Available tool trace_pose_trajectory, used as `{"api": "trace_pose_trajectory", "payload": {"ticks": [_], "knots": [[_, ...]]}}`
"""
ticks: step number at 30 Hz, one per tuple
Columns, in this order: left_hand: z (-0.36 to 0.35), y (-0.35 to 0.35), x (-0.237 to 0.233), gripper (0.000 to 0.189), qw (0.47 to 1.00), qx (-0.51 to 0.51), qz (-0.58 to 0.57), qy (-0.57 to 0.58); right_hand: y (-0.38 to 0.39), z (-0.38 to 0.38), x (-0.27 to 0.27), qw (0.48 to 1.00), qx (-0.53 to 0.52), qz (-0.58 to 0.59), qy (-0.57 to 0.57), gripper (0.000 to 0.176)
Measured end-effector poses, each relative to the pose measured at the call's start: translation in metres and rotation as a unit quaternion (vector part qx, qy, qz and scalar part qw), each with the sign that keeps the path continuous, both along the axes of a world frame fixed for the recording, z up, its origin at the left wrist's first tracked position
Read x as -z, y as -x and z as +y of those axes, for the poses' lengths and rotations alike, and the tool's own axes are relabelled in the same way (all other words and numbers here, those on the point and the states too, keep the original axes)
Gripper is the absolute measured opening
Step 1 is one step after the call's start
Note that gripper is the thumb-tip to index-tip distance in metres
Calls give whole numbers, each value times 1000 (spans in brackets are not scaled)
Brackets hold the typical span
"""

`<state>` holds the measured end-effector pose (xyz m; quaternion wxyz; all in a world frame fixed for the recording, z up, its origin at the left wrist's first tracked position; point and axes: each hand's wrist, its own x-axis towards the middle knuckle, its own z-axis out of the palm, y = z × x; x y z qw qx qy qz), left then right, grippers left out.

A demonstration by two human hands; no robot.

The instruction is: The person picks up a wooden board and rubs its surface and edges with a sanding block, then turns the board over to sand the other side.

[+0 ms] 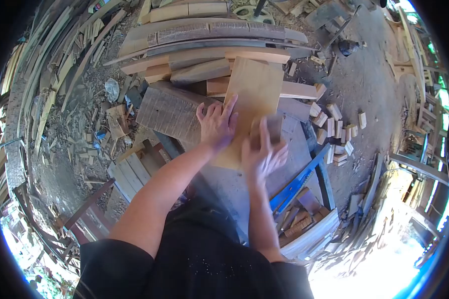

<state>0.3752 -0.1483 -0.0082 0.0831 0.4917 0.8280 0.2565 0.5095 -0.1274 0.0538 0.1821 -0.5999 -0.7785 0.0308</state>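
A flat, light-brown wooden board (256,82) lies lengthwise on the work surface, its far end over stacked planks. My left hand (218,124) rests at the board's left edge with its fingers spread, holding nothing. Over the board's right side is my right hand (265,152), closed around a small dark block (257,133) that is blurred; its exact shape cannot be made out. The block sits against the board's face. To the left of my left hand lies a wide, rough grey plank (167,112).
Curved planks (199,32) are stacked beyond the board. A blue saw (299,178) lies to the right of my right forearm, above a box of wood offcuts (299,224). Small wooden blocks (334,112) are scattered on the ground at the right.
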Motion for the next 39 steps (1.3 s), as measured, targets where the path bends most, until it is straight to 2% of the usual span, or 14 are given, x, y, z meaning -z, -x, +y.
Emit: {"api": "trace_pose_trajectory", "payload": {"ticks": [3,5,6,8,10,16,19,20,24,28,30,33,37,39], "knots": [[0,0,1,57,1000,0,-8,-11,35,59,-4,998,39,3,41,71],[-1,-1,-1,57,1000,6,-12,-11,33,68,0,999,-5,34,-11,71],[-1,-1,1,57,1000,2,-7,-13,22,47,-10,1000,5,-18,23,70],[-1,-1,2,56,1000,-1,-8,-18,-17,-15,-4,998,19,4,52,70],[-2,1,0,55,1000,9,18,-16,-49,-67,11,1000,9,-23,6,69],[0,0,-1,55,1000,0,-14,9,29,61,0,998,53,5,27,71],[-2,0,0,55,1000,5,-15,-9,30,75,1,999,17,26,-8,71],[1,0,-1,55,1000,8,-17,-16,21,52,-10,999,17,-17,26,72],[1,1,-5,54,1000,-3,20,-8,-49,-68,15,1000,-2,4,-9,70],[0,0,0,55,1000,-3,23,-7,1,-3,-2,998,43,-6,43,69],[2,-1,0,55,1000,0,14,-5,32,54,0,998,59,-6,7,70],[-4,1,-2,55,1000,6,5,2,35,78,-2,999,18,27,11,73],[0,0,-1,55,1000,2,25,-1,-32,-44,4,999,9,-18,27,70],[0,1,-1,55,1000,4,15,-6,-38,-58,1,998,3,-31,57,70]]}}
